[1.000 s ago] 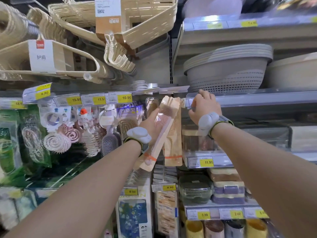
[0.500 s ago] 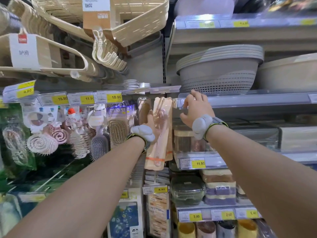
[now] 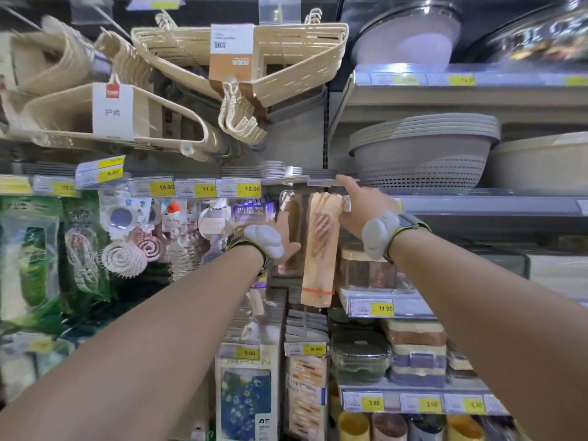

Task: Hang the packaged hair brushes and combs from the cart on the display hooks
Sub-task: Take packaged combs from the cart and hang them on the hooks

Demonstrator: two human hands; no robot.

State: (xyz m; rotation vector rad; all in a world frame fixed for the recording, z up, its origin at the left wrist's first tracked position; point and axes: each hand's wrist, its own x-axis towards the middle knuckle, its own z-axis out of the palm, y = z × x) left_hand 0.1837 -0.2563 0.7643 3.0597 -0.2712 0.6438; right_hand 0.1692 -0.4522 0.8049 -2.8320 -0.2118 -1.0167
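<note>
Head view — two hands (image 3: 359, 206) (image 3: 288, 240), one comb pack (image 3: 319, 249)

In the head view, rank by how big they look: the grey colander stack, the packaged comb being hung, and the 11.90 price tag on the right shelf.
1. Grey colander stack
2. Packaged comb, though it is nearer the camera
3. 11.90 price tag

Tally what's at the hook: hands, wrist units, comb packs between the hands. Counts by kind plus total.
hands: 2, the left hand and the right hand
wrist units: 2, the left unit and the right unit
comb packs: 2, the pale pack and the darker pack
Total: 6
</note>
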